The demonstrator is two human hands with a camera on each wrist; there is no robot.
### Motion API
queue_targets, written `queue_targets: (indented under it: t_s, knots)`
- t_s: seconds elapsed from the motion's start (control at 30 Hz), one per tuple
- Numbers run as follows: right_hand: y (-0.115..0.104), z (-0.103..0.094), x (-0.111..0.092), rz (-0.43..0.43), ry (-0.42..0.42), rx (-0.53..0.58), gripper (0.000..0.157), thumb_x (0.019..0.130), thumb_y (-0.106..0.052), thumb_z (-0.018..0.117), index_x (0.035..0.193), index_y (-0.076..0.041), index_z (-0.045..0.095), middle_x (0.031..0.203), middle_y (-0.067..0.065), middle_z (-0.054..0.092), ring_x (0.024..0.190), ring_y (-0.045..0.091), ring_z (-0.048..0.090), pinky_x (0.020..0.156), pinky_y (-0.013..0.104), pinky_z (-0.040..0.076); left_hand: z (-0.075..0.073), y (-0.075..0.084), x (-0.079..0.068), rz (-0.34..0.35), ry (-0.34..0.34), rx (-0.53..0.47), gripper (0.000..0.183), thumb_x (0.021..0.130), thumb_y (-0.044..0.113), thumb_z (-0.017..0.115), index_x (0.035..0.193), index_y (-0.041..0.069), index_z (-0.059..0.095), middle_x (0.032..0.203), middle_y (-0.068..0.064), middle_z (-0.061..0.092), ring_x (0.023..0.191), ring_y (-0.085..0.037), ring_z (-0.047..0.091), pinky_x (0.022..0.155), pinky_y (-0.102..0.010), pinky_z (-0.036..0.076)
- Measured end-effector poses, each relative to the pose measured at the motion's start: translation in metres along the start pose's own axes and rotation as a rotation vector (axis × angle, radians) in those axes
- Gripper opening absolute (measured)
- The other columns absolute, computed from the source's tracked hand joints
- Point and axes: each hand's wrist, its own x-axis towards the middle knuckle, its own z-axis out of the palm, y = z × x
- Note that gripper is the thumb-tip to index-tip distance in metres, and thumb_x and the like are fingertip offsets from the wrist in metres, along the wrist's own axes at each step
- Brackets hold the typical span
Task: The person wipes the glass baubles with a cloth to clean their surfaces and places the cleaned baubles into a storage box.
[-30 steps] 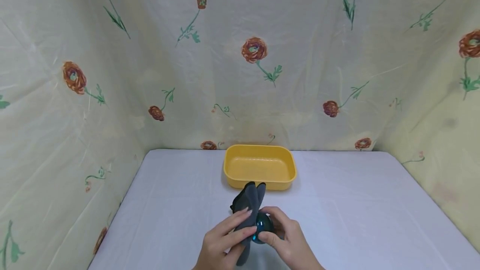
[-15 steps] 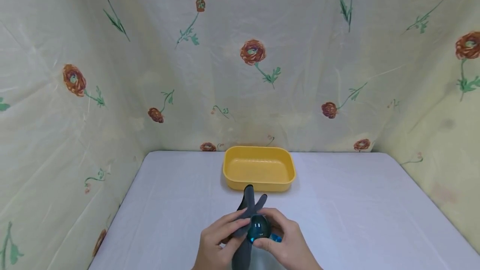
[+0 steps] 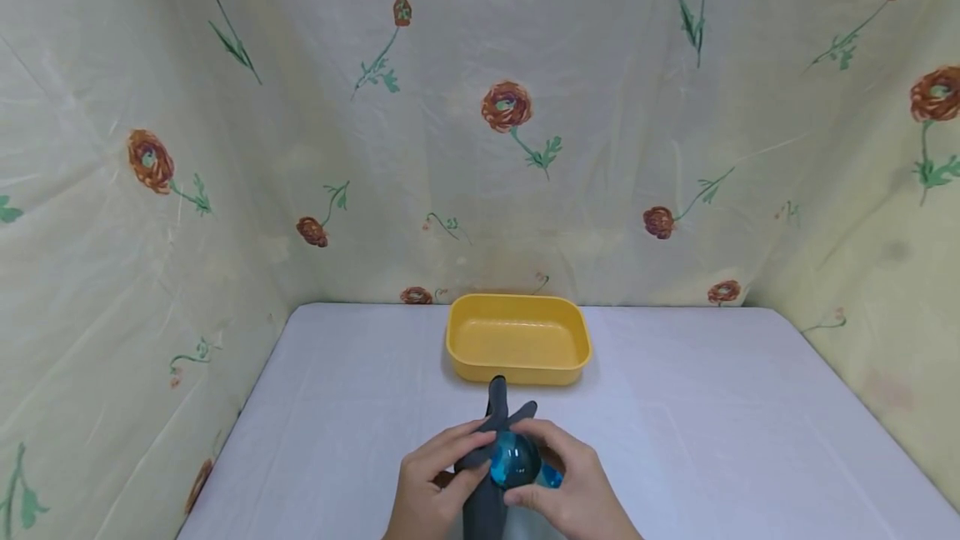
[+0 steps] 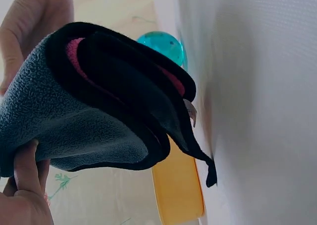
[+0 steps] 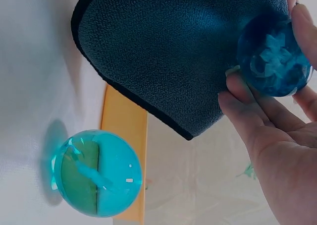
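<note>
In the head view my left hand (image 3: 431,482) grips a dark grey cloth (image 3: 483,511) with black edging. The left wrist view shows this cloth (image 4: 74,121) folded in layers, with bits of pink inside. My right hand (image 3: 573,477) holds a clear blue ball (image 3: 516,463) between thumb and fingers, close against the cloth. Pale shapes show inside that ball (image 5: 275,56) in the right wrist view. A second, turquoise ball (image 5: 99,173) rests on the table; in the left wrist view that ball (image 4: 161,46) is partly hidden by the cloth.
A yellow rectangular tub (image 3: 517,369) stands at the back of the white-covered table (image 3: 705,423), just beyond my hands. Flower-printed curtains (image 3: 585,215) close off the back and both sides.
The cloth has turned in my left hand and its folds hang differently. The held ball has shifted slightly left and shows more. Some blue now shows behind my right fingers.
</note>
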Motion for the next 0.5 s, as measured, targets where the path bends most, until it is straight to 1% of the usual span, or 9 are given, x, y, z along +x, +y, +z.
queue_targets:
  t_s: [0.2, 0.27, 0.33, 0.4, 0.47, 0.5]
  knots:
    - [0.0012, 0.0000, 0.0009, -0.045, -0.002, -0.014, 0.062, 0.071, -0.034, 0.088, 0.125, -0.029, 0.060, 0.126, -0.009, 0.064, 0.117, 0.013, 0.062, 0.106, 0.030, 0.051, -0.0004, -0.0001, 0.0015, -0.024, 0.000, -0.003, 0.032, 0.090, 0.013, 0.071, 0.116, 0.031, 0.073, 0.129, 0.005, 0.067, 0.106, -0.009, 0.068, 0.062, -0.024, 0.060]
    - [0.0015, 0.0001, 0.0011, -0.045, 0.001, -0.014, 0.062, 0.070, -0.034, 0.088, 0.125, -0.030, 0.060, 0.126, -0.009, 0.064, 0.117, 0.013, 0.062, 0.106, 0.031, 0.051, -0.0003, 0.0002, 0.0019, -0.022, 0.001, -0.005, 0.032, 0.090, 0.013, 0.071, 0.116, 0.031, 0.073, 0.129, 0.005, 0.067, 0.106, -0.009, 0.068, 0.063, -0.024, 0.060]
    - [0.0015, 0.0002, 0.0012, -0.042, 0.002, -0.013, 0.062, 0.071, -0.035, 0.088, 0.126, -0.030, 0.059, 0.127, -0.008, 0.063, 0.118, 0.015, 0.062, 0.107, 0.032, 0.051, 0.0000, 0.0004, 0.0016, -0.005, 0.005, -0.004, 0.031, 0.090, 0.013, 0.071, 0.116, 0.030, 0.073, 0.128, 0.005, 0.068, 0.106, -0.008, 0.068, 0.062, -0.023, 0.060]
    - [0.0011, 0.0003, 0.0010, -0.030, 0.002, -0.016, 0.062, 0.071, -0.037, 0.087, 0.126, -0.030, 0.059, 0.128, -0.008, 0.063, 0.119, 0.016, 0.061, 0.107, 0.032, 0.051, 0.0005, -0.0001, 0.0006, 0.037, 0.011, -0.001, 0.031, 0.090, 0.012, 0.071, 0.116, 0.030, 0.073, 0.128, 0.005, 0.068, 0.103, -0.008, 0.069, 0.060, -0.023, 0.059]
    - [0.0000, 0.0005, 0.0005, -0.016, 0.006, -0.013, 0.062, 0.072, -0.038, 0.087, 0.126, -0.029, 0.059, 0.128, -0.008, 0.064, 0.120, 0.017, 0.062, 0.106, 0.033, 0.051, 0.0012, -0.0015, -0.0008, 0.124, 0.017, 0.001, 0.031, 0.091, 0.011, 0.070, 0.117, 0.028, 0.073, 0.128, 0.003, 0.068, 0.102, -0.008, 0.069, 0.059, -0.023, 0.059]
    - [-0.0007, 0.0004, 0.0001, -0.011, 0.008, -0.011, 0.061, 0.072, -0.038, 0.087, 0.126, -0.029, 0.059, 0.128, -0.007, 0.064, 0.120, 0.017, 0.062, 0.106, 0.034, 0.052, 0.0016, -0.0026, -0.0015, 0.183, 0.021, 0.005, 0.031, 0.091, 0.009, 0.070, 0.117, 0.025, 0.073, 0.128, 0.001, 0.068, 0.102, -0.009, 0.070, 0.059, -0.022, 0.059]
